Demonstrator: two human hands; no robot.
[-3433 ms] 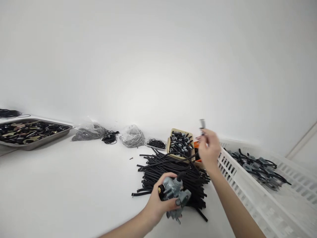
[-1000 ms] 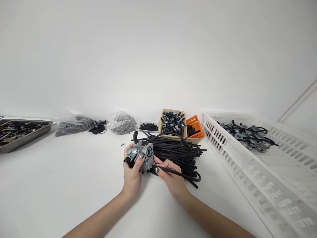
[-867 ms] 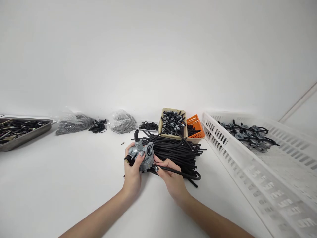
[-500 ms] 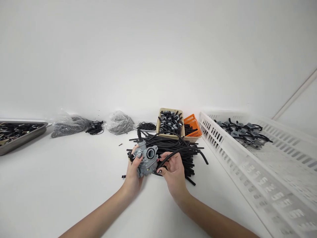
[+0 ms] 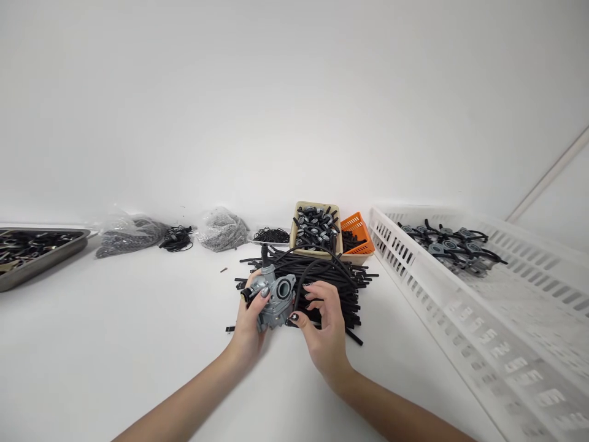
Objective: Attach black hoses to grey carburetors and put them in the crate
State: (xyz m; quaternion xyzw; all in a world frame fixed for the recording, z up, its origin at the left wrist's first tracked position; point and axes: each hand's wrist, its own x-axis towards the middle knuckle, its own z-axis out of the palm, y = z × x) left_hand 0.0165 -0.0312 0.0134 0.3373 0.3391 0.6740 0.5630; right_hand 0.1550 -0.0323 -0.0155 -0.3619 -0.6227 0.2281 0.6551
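The left hand (image 5: pixel 248 325) grips a lumpy grey metal part (image 5: pixel 277 304), maybe steadying it; the right hand (image 5: pixel 327 334), loosely spread, curves beside a bent black rubber tube (image 5: pixel 299 285).

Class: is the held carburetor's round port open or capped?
Open: on the carburetor, the round port shows an uncovered hollow inside its rim.

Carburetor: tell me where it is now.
In the head view, the carburetor is in the left hand, below and slightly left of centre, with the right hand beside it and the hoses behind.
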